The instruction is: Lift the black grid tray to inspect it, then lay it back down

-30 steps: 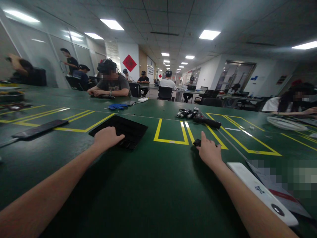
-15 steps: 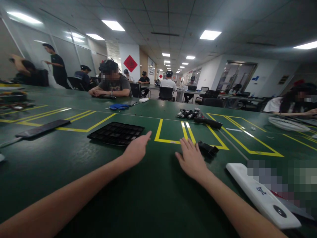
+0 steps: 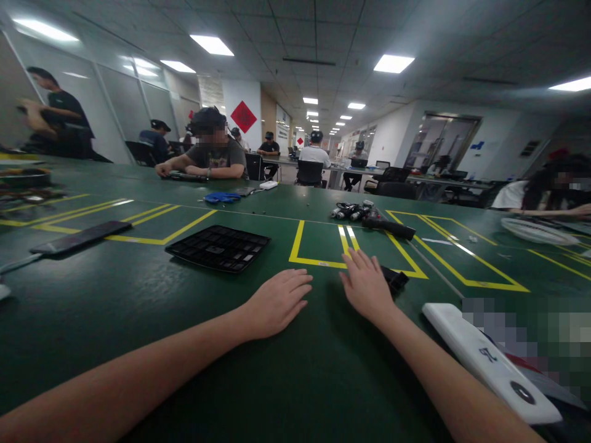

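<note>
- Dim room under cool white ceiling panels (image 3: 212,45)
- Pale glare on the table (image 3: 295,394) toward its left edge; glints on yellow tape (image 3: 343,240)
- Soft shadows by the right hand (image 3: 368,284) and black panel (image 3: 219,248)
- Wide-angle stretching at the sides
- Pixel blocks toward the table's right edge
- Far background soft

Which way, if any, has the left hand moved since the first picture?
Yes: against the middle yellow tape, the left hand moved right and slightly nearer, off the black panel.
</note>
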Demonstrator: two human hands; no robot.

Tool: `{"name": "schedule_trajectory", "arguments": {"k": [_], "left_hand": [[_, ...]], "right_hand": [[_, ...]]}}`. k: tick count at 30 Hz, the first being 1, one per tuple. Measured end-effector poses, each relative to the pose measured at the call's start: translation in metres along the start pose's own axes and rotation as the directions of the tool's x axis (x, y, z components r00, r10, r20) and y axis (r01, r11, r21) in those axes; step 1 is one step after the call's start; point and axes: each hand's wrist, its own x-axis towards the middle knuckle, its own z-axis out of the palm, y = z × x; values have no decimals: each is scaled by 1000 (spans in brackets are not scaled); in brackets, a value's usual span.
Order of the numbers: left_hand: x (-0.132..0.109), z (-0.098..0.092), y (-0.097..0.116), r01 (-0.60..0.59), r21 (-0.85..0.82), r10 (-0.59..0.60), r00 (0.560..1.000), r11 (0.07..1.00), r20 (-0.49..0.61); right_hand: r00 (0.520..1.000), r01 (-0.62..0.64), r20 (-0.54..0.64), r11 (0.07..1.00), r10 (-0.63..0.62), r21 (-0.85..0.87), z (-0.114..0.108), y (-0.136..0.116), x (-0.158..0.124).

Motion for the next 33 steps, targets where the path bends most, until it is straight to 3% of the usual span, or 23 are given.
{"name": "schedule_trajectory", "arguments": {"k": [1, 3, 5, 7, 11, 15, 16, 18, 20, 21, 23, 25, 26, 27, 29, 31, 33], "left_hand": [[1, -1, 3, 7, 13, -7, 1000, 1000, 4], [3, 0, 2, 130, 66, -130, 991, 989, -7], [6, 1, -6, 313, 117, -316, 949, 943, 4], [7, 4, -17, 424, 128, -434, 899, 897, 64], [5, 8, -33, 410, 50, -413, 897, 911, 158], [7, 3, -42, 466, -185, -458, 885, 865, 87], [9, -1, -46, 507, -324, -517, 854, 798, 62], [12, -15, -57, 537, -682, -685, 725, 497, 73], [12, -32, -74, 432, -891, -798, 582, 137, 160], [10, -40, -84, 360, -933, -829, 525, 12, 192], [3, -54, -104, 294, -952, -882, 424, -81, 206], [-8, -64, -120, 398, -917, -938, 312, -16, 151], [-14, -66, -127, 523, -849, -956, 278, 67, 96], [-20, -68, -133, 681, -713, -960, 277, 171, 35], [-28, -68, -142, 897, -281, -937, 347, 341, -27], [-33, -66, -147, 914, 104, -920, 391, 392, 30], [-35, -63, -150, 871, 282, -916, 384, 401, 117]], "right_hand": [[996, -73, -52, 993, 69, -88, 1, 11, 2], [977, -208, -101, 955, 190, -211, 6, 30, 5], [953, -303, -50, 924, 299, -234, 13, 44, 5], [932, -352, 16, 913, 363, -204, 17, 50, 5], [928, -361, 32, 916, 372, -173, 19, 52, 6], [926, -358, 60, 919, 372, -165, 17, 51, 7], [926, -358, 60, 919, 372, -166, 17, 52, 7], [926, -362, 56, 918, 374, -163, 17, 52, 7], [925, -366, 50, 918, 377, -153, 18, 52, 7], [925, -367, 49, 919, 378, -146, 19, 51, 6], [922, -373, 56, 919, 382, -129, 19, 51, 7], [914, -390, 67, 913, 399, -118, 20, 50, 7], [910, -399, 73, 910, 408, -114, 20, 49, 7], [906, -407, 76, 907, 416, -111, 20, 49, 7], [899, -421, 82, 900, 431, -114, 20, 47, 7], [893, -430, 91, 895, 441, -122, 19, 46, 7], [890, -429, 105, 894, 443, -131, 18, 45, 8]]}}
